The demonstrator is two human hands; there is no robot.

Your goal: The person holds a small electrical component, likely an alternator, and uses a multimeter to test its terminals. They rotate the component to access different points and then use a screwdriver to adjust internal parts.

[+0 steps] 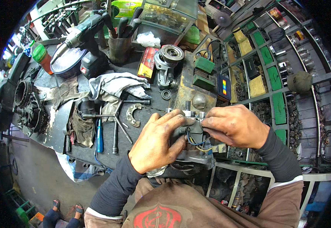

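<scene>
Both my hands meet over the near edge of the workbench. My left hand (161, 138) is wrapped round a small grey part (192, 128) with blue and yellow wires (196, 142) hanging from it. My right hand (234, 125) is closed in a pinch at the part's right side, beside a small shiny metal cylinder (202, 114); what lies between its fingertips is hidden. Below the wires sits a grey metal housing (199, 156), partly covered by the hands. Just beyond my fingers are a metal plate with a round dome (199, 101) and an upright metal pin (188, 105).
Left on the bench lie a three-armed wrench (114, 114), a blue screwdriver (99, 136), a C-shaped metal piece (133, 115) and a rag (116, 84). Farther back are a cordless drill (82, 38), a geared metal assembly (169, 62) and a tool cup (119, 47). Parts shelves (275, 79) stand right.
</scene>
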